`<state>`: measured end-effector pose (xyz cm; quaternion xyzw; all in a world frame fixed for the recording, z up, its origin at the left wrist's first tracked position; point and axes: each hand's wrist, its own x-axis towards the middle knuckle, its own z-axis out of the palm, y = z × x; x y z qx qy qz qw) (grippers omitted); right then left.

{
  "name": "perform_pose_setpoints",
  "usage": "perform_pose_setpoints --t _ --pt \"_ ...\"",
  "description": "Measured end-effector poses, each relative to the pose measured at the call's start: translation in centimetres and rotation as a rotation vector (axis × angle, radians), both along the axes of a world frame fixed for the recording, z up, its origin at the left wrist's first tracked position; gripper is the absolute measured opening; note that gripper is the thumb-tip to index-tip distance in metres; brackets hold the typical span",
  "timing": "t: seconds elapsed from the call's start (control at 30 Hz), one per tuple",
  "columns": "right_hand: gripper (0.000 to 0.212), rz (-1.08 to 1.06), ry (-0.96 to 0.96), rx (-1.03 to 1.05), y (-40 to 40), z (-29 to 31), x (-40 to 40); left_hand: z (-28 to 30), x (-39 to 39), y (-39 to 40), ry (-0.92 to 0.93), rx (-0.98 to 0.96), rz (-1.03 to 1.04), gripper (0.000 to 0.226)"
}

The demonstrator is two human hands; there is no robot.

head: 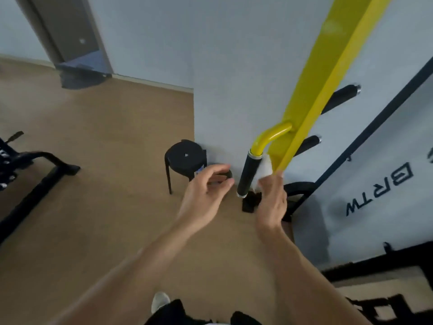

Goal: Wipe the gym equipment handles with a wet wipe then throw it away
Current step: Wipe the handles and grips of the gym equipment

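Observation:
A yellow machine arm [328, 78] slants down from the top right and ends in a bent yellow tube carrying a black foam handle [248, 174] with chrome end rings. My right hand [273, 200] holds a white wet wipe [263, 171] against the right side of that handle. My left hand [206, 191] hovers just left of the handle, fingers curled and apart, holding nothing and not touching the grip. Two more black handles [344, 95] [309, 143] stick out behind the yellow arm on the right.
A black round stool [185, 158] stands by the wall corner, left of the handle, with a small pack and a dark round object beside it, partly hidden by my left hand. A black machine frame [35, 170] lies at left. A white padded panel with black lettering [379, 184] fills the right.

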<state>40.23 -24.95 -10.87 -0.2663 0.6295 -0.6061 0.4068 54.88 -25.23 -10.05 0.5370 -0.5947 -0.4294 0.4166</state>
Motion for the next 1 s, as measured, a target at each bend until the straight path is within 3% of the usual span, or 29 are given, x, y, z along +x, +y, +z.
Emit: perform_pose_setpoints --t 0.13,0.2,0.33,0.47,0.73,0.8,0.87,1.0 --pt "0.021 0.057 0.235 -0.156 -1.3 -1.0 0.3 1.3 -0.2 -5.3 -0.022 -0.104 -0.104 0.040" --pt "0.033 0.071 0.322 -0.125 -2.6 -1.2 -0.1 2.4 -0.9 -7.1 -0.062 -0.129 -0.177 0.047" --pt "0.017 0.108 0.431 -0.127 -4.1 -0.7 -0.1 3.3 -2.6 -9.2 -0.150 -0.236 -0.270 0.047" --pt "0.026 0.165 0.376 -0.210 -5.1 -0.2 -0.1 3.3 -3.6 -10.3 -0.179 -0.355 -0.184 0.036" --pt "0.018 0.370 0.644 -0.239 -8.9 -5.8 -1.8 3.4 -2.6 -11.9 -0.359 -0.390 -0.083 0.042" --pt "0.008 0.439 0.649 -0.215 -9.5 -6.9 -1.8 3.5 -2.2 -12.1 -0.369 -0.383 -0.034 0.044" --pt "0.019 0.413 0.647 -0.307 -10.3 -6.1 -1.6 3.6 -1.9 -12.3 -0.407 -0.398 -0.004 0.046" --pt "0.021 0.328 0.656 -0.445 -12.1 -3.3 -0.3 4.2 -1.3 -12.9 -0.450 -0.342 0.034 0.040"
